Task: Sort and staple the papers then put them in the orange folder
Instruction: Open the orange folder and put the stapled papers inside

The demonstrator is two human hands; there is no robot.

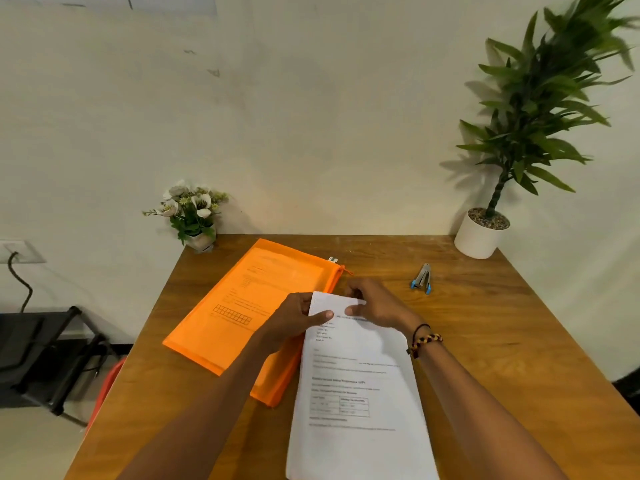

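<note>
Nearest: papers [360,386] lie on table [502,341], lapping the orange folder [249,306]. Left hand [294,320] and right hand [374,303] both pinch their far edge, fingers closed on it. Folder already shows a printed sheet inside. Stapler [421,279] sits beyond, untouched. Likely late: this set not yet inserted; whether stapled, cannot tell.
</note>
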